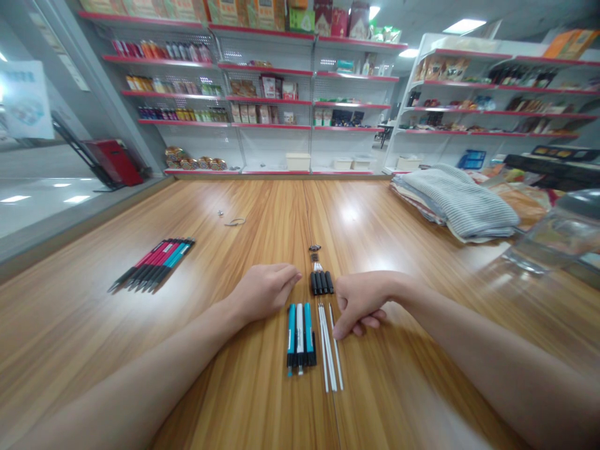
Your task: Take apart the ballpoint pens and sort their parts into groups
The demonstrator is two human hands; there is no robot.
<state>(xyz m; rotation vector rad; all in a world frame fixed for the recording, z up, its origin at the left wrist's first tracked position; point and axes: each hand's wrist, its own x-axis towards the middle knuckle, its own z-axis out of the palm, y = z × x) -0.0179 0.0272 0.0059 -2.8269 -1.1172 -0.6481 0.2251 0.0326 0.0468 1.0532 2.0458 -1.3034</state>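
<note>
Near the middle of the wooden tabletop (403, 400), pen parts lay sorted by kind between the person's two hands. Three pen barrels (300, 334), two blue with a white one between them, stood side by side on the near side. Just right of them lay a close bundle of slim white refills (327, 350), with a lone refill (338, 365) slightly apart to its right. Beyond these sat a row of black grips (322, 283), and past the row some small pieces (314, 257), too tiny to tell apart.

The left hand (267, 290) rested left of the grips, its fingers loosely bent; their undersides were hidden, so whether it held anything could not be told. The right hand (360, 305) leaned in from the other side, grasping nothing visible, one digit pointing down at the lone refill and seemingly touching it.

The step in hand looked like arranging, with the refills receiving attention. The next move, as far as one could judge, called for a light fingertip touch: such a thin rod would roll easily, and the neighbouring bundle left little room.

Farther left on the tabletop, a row of whole pens (162, 262), red and blue with dark ends, lay well apart from the loose parts.
</note>
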